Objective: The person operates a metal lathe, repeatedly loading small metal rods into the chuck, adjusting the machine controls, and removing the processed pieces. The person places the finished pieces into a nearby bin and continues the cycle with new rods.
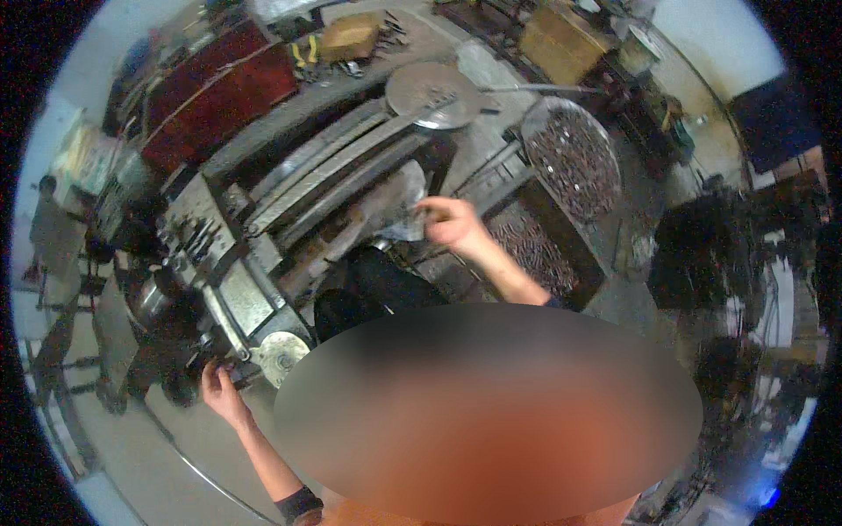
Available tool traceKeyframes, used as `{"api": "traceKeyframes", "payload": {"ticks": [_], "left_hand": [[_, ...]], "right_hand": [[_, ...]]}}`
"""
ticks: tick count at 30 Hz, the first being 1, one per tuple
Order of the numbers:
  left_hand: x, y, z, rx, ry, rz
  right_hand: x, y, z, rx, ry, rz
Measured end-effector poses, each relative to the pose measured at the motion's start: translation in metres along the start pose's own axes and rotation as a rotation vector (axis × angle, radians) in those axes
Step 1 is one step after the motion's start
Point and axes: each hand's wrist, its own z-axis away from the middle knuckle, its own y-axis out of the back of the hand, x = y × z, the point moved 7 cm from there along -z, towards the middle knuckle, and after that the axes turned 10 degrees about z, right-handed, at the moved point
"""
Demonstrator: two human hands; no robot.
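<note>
The left hand [224, 396], loosely curled beside the pale disc [283, 358] on the machine [250, 294] — contact unclear — calls for a light touch. The right hand [447, 223], fingers bent, is left of the box [574, 239] of metal parts [537, 252]; I cannot tell whether it pinches anything — a steady wrist helps.

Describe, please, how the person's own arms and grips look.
The left grip and right grip are bare and ungloved. The left forearm and right forearm are uncovered up to the dark left sleeve and dark right sleeve.
</note>
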Motion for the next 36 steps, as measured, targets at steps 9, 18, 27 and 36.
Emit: {"api": "traceKeyframes", "payload": {"ticks": [9,18,27,36], "left_hand": [[-0.023,-0.006,-0.016,-0.057,-0.026,-0.388],[-0.038,-0.005,-0.015,-0.101,0.042,-0.356],[-0.037,-0.005,-0.016,-0.105,0.013,-0.491],[-0.020,-0.013,-0.009,-0.054,-0.047,-0.579]], "right_hand": [[0.207,0.115,0.101,0.029,-0.780,0.808],[0.257,0.097,0.075,-0.013,-0.744,0.941],[0.249,0.092,0.077,0.116,-0.842,0.851],[0.230,0.096,0.064,-0.146,-0.856,0.909]]}}
